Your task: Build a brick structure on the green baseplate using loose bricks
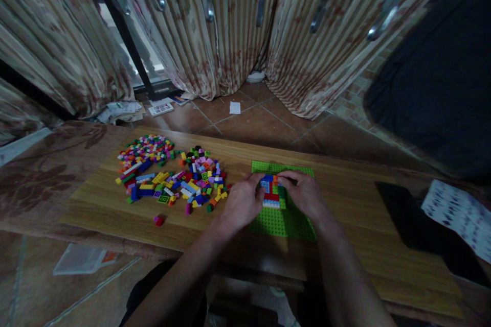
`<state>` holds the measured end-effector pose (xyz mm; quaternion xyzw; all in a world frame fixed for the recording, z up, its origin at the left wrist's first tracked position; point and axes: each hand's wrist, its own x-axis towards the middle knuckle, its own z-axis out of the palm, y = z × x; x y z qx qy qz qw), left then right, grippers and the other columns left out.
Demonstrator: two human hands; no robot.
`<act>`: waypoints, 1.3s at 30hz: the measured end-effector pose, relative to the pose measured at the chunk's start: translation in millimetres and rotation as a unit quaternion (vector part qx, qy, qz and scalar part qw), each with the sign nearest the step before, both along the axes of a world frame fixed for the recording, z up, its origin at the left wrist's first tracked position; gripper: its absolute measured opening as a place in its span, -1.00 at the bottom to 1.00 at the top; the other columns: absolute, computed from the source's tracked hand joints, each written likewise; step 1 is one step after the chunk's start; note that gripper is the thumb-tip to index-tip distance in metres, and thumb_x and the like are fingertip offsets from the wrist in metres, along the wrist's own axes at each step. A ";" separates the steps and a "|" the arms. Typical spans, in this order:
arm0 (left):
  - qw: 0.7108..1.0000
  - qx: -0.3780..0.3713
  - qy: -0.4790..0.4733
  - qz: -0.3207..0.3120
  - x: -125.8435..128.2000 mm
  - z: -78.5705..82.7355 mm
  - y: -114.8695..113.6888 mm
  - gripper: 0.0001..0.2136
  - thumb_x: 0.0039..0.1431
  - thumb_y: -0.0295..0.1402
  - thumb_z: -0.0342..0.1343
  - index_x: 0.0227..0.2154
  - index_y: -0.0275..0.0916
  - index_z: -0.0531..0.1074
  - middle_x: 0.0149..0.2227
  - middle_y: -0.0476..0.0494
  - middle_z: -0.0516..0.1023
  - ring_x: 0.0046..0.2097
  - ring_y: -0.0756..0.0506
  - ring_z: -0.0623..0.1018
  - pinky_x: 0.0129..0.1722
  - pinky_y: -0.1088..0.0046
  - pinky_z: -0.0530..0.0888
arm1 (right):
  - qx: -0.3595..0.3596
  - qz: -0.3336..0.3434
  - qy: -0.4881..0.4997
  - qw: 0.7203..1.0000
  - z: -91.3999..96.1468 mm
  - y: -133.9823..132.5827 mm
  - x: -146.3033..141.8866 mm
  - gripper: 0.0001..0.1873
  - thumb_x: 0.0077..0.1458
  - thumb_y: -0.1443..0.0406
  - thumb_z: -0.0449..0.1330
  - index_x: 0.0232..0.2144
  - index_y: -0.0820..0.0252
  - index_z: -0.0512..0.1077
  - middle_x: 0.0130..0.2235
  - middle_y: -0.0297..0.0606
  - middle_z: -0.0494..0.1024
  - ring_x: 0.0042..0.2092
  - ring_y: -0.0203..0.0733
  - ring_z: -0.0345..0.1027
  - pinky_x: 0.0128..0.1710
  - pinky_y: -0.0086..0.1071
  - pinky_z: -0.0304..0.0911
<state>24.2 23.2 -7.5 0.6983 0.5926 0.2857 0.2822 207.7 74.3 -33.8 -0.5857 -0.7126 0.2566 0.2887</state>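
Note:
A small build of toy bricks (pixel 272 197) in red, blue, light blue, white and orange sits on the green studded baseplate (pixel 265 227). My left hand (pixel 244 203) is closed against the build's left side, its thumb and fingertips at the blue bricks. From the right, my right hand (pixel 306 193) reaches over the baseplate, with thumb and finger pinched at an orange brick (pixel 275 180) at the far right corner of the build. The fingertips partly cover that corner.
Loose toy bricks (pixel 187 184) in many colours lie heaped on the wooden board (pixel 345 199) to the left. A red brick (pixel 159 221) lies nearer me. At the right are a black flat panel (pixel 402 219) and a printed sheet (pixel 460 214). A clear plastic container (pixel 79 259) is on the floor.

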 end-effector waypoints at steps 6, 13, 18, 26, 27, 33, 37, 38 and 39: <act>1.000 0.000 0.026 0.005 1.5 -0.2 1.0 -0.65 0.22 -0.45 0.00 0.06 -0.25 0.41 -0.05 -0.20 0.58 -0.15 -0.12 0.60 -0.03 0.34 0.51 | -0.007 0.017 -0.052 0.998 6.7 1.8 -1.1 -0.75 0.16 0.19 0.12 -0.30 0.05 0.60 -0.23 -0.21 0.63 -0.17 -0.05 0.48 -0.09 -0.16 0.30; 1.000 0.000 0.026 0.011 1.5 -0.7 1.4 -0.65 0.23 -0.43 0.00 0.07 -0.26 0.41 -0.05 -0.21 0.59 -0.18 -0.13 0.60 -0.07 0.32 0.52 | -0.010 0.036 -0.015 0.999 3.8 1.9 3.5 -0.73 0.15 0.12 0.13 -0.28 0.02 0.60 -0.22 -0.25 0.63 -0.16 -0.06 0.47 -0.08 -0.17 0.30; 1.000 -0.003 -0.017 0.020 -2.0 -2.0 1.6 -0.62 0.21 -0.46 0.01 0.09 -0.26 0.39 -0.01 -0.21 0.58 -0.25 -0.08 0.60 -0.14 0.37 0.53 | -0.012 -0.009 0.035 0.999 3.7 3.9 14.4 -0.64 0.14 0.07 0.12 -0.17 0.09 0.58 -0.14 -0.18 0.63 -0.12 -0.06 0.48 -0.07 -0.16 0.31; 0.991 0.054 -0.090 0.082 -20.6 1.4 -1.0 -0.71 0.20 -0.47 0.01 -0.03 -0.25 0.45 -0.15 -0.14 0.63 -0.30 -0.05 0.60 -0.21 0.44 0.51 | 0.057 -0.196 0.172 0.964 18.7 -1.9 20.4 -0.62 0.09 0.05 0.14 -0.30 0.22 0.57 -0.35 -0.18 0.62 -0.34 -0.13 0.46 -0.34 -0.27 0.34; 0.989 0.065 -0.097 0.090 -23.9 2.3 -1.5 -0.73 0.20 -0.47 0.01 -0.06 -0.25 0.47 -0.17 -0.14 0.63 -0.28 -0.06 0.60 -0.20 0.44 0.50 | 0.069 -0.202 0.179 0.960 20.9 -4.1 17.7 -0.63 0.09 0.06 0.15 -0.31 0.23 0.57 -0.37 -0.19 0.61 -0.37 -0.15 0.45 -0.35 -0.28 0.33; 0.977 0.097 -0.147 0.120 -32.8 6.4 -11.7 -0.76 0.16 -0.56 -0.06 -0.26 -0.26 0.49 -0.29 -0.11 0.61 -0.24 -0.05 0.58 -0.21 0.49 0.47 | 0.128 -0.199 0.211 0.948 29.3 -20.6 -7.5 -0.68 0.10 0.10 0.17 -0.35 0.23 0.56 -0.43 -0.25 0.59 -0.42 -0.21 0.42 -0.37 -0.32 0.33; 0.974 0.113 -0.178 0.083 -19.2 8.5 -32.0 -0.75 0.12 -0.59 -0.11 -0.42 -0.24 0.46 -0.44 -0.04 0.52 -0.35 0.00 0.53 -0.28 0.53 0.43 | 0.114 -0.163 0.207 0.958 26.9 -37.4 -30.8 -0.66 0.13 0.08 0.16 -0.29 0.22 0.56 -0.37 -0.22 0.62 -0.36 -0.17 0.48 -0.30 -0.29 0.38; 0.972 0.129 -0.187 0.064 -14.7 8.6 -37.6 -0.76 0.11 -0.59 -0.11 -0.45 -0.24 0.43 -0.47 -0.03 0.50 -0.37 0.00 0.51 -0.29 0.53 0.43 | 0.103 -0.144 0.199 0.964 25.5 -42.3 -36.8 -0.66 0.14 0.07 0.15 -0.28 0.20 0.56 -0.35 -0.21 0.63 -0.33 -0.15 0.49 -0.28 -0.28 0.39; 0.969 0.149 -0.193 0.043 -10.5 8.6 -42.9 -0.77 0.11 -0.59 -0.12 -0.49 -0.24 0.41 -0.49 -0.03 0.47 -0.39 0.01 0.49 -0.30 0.53 0.42 | 0.093 -0.122 0.191 0.970 23.8 -47.3 -42.6 -0.65 0.15 0.06 0.15 -0.27 0.19 0.57 -0.32 -0.21 0.63 -0.30 -0.14 0.51 -0.25 -0.26 0.40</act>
